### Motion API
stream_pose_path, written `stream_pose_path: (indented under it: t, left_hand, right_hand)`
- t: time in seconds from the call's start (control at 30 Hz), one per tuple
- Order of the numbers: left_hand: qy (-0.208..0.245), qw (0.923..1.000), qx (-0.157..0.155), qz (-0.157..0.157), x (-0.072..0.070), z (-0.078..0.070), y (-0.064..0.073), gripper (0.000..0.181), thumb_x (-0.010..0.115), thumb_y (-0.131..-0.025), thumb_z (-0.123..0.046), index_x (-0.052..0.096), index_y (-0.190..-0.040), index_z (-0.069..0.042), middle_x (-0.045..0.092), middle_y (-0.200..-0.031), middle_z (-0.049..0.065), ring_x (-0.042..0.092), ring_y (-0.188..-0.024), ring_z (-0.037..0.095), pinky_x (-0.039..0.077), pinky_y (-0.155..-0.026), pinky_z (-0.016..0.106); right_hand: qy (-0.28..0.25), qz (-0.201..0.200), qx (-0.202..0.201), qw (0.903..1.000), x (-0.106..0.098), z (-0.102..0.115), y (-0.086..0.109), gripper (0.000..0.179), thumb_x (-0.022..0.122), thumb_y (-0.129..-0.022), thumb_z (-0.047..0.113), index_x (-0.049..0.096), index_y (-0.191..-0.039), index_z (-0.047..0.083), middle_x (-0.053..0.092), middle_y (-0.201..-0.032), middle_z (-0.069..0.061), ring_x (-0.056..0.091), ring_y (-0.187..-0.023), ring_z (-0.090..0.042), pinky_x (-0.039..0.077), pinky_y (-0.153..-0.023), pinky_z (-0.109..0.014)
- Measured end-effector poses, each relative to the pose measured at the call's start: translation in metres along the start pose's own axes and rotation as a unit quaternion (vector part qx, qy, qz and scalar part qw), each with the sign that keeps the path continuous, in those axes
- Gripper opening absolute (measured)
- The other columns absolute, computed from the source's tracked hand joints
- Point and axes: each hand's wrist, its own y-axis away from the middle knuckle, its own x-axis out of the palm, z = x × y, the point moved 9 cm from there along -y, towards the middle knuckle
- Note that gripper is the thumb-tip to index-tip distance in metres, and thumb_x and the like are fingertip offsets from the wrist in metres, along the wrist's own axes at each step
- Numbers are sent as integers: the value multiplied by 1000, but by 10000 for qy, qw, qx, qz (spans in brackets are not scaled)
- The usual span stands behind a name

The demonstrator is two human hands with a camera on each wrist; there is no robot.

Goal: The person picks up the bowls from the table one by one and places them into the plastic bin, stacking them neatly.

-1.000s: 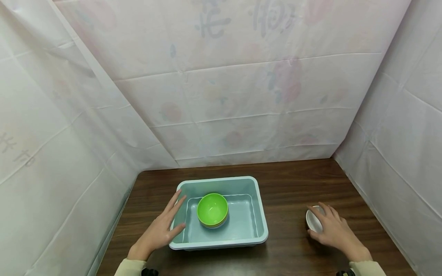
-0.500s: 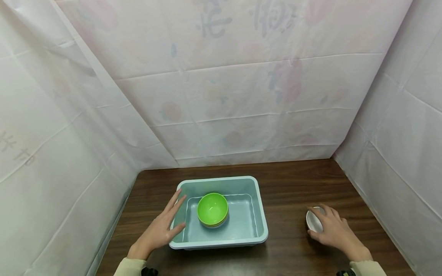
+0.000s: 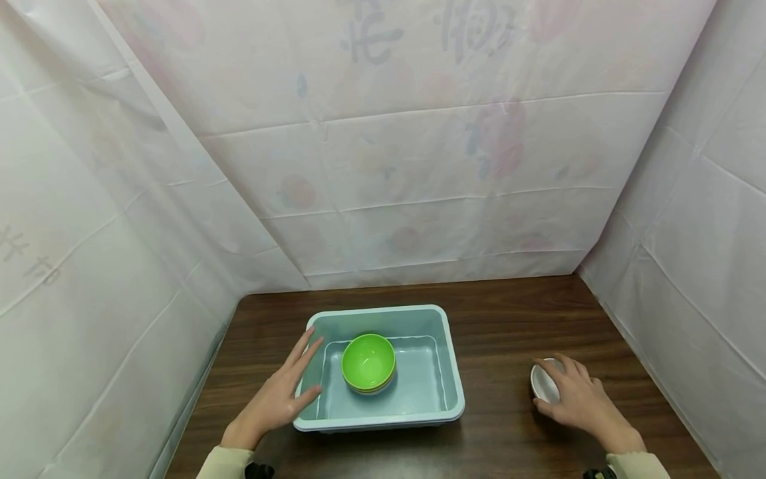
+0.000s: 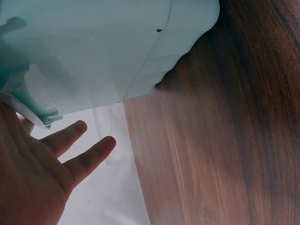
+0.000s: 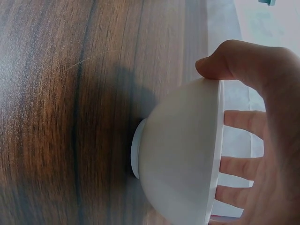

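Note:
At the right of the head view, my right hand (image 3: 577, 398) spans a small white bowl (image 3: 542, 387) from above. The right wrist view shows the thumb against the outside of the white bowl (image 5: 180, 145) near its rim, the other fingers across the opening. Its foot is close over the wood. My left hand (image 3: 272, 399) has its fingers spread at the left rim of a pale blue-green plastic tub (image 3: 383, 422). Fingertips reach over that rim. A bright green bowl (image 3: 369, 361) tops a small stack inside the tub, with lower rims peeking out beneath.
The dark wood table (image 3: 499, 319) stretches between the tub and the white bowl. White cloth sheets with faint prints hang as a back wall (image 3: 419, 199), a left wall (image 3: 120, 299) and a right wall (image 3: 700, 233) around the tabletop.

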Motion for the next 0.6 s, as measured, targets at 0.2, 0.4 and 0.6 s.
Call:
stream_pose_path:
  t: [0.2,0.4,0.6]
  left_hand:
    - [1,10000,-18,1,0,0,0,79,63,-101,-35,19,-167,-27,10,-174,12,39,-149,39,55,-90,57]
    - [15,10000,-13,11,0,0,0,79,63,-101,-35,19,-167,-26,11,-174,12,39,-149,38,55,-90,56]
    - [10,10000,-5,-3,-1,0,0,79,63,-101,-35,19,-166,-26,11,-174,13,38,-149,39,54,-91,57]
  right_hand:
    - [25,-31,-19,10000,-3,1,1,76,82,-80,45,57,-144,14,48,-142,-32,50,-122,-61,46,-74,-77]
    - [21,-19,-10,10000,-3,1,1,76,82,-80,45,57,-145,14,47,-143,-33,49,-123,-62,45,-75,-77]
    - [40,-16,-35,10000,-3,0,1,76,82,-80,45,56,-145,14,47,-143,-33,48,-123,-63,44,-75,-79]
